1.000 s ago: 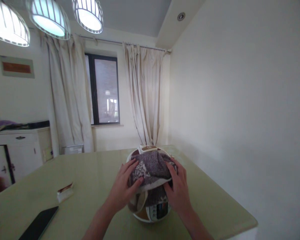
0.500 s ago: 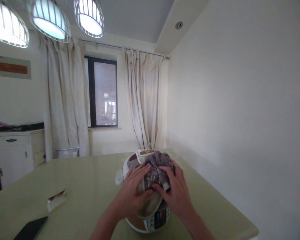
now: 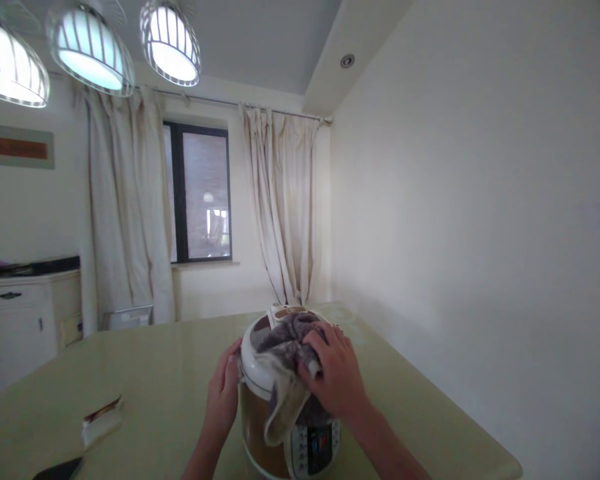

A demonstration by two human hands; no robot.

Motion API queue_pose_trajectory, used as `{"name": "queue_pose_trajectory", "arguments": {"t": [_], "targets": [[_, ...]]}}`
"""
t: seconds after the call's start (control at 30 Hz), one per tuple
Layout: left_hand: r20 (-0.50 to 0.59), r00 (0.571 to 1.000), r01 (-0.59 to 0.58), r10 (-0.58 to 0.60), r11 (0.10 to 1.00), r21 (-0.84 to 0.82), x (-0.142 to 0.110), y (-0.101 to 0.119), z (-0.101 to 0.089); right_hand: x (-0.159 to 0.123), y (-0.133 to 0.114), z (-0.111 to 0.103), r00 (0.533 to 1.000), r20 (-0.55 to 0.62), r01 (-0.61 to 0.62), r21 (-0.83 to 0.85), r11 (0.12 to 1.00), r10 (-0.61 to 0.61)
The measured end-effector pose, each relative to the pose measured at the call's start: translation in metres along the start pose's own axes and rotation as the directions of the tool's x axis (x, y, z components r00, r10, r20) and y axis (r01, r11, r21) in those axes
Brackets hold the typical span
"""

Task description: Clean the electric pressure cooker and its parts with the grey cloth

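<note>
A rice cooker (image 3: 257, 377), white and brown with a control panel on its front, stands before me on the table. A grey towel (image 3: 293, 333) with a pale underside lies bunched over its lid, one corner hanging down the front. My right hand (image 3: 333, 367) is closed on the towel and presses it against the lid. Against the cooker's left side, my left hand (image 3: 225, 390) grips the edge near the lid's rim; its fingertips are partly hidden behind the cooker.
On the pale green table (image 3: 170, 373), a small white packet (image 3: 101, 423) and a dark phone (image 3: 60, 470) lie to the left. A wall (image 3: 455, 267) runs along the table's right side. A white cabinet (image 3: 20, 320) stands at the far left, and pendant lamps (image 3: 170, 47) hang above.
My left hand has left the towel and moved to the cooker's left side. The towel has gone from spread under both hands to bunched under my right hand. The view has shifted slightly.
</note>
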State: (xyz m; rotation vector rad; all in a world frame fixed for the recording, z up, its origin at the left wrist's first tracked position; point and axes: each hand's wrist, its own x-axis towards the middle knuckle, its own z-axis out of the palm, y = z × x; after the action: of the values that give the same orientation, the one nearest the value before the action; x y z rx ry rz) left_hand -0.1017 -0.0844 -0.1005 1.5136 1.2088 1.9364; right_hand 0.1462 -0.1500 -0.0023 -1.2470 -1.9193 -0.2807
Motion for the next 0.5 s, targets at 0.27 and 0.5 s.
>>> {"name": "queue_pose_trajectory", "arguments": {"t": [0.27,0.5], "targets": [[-0.114,0.982,0.122,-0.151,0.966,-0.227,-0.007,-0.008,0.014,-0.007,-0.005,0.003,1.000,0.010,0.011,-0.084,0.996,-0.010],[-0.108,0.946,0.252,-0.305,0.903,-0.349,-0.011,-0.007,0.019,0.002,-0.024,0.003,1.000,0.024,0.001,-0.116,0.993,0.002]]}}
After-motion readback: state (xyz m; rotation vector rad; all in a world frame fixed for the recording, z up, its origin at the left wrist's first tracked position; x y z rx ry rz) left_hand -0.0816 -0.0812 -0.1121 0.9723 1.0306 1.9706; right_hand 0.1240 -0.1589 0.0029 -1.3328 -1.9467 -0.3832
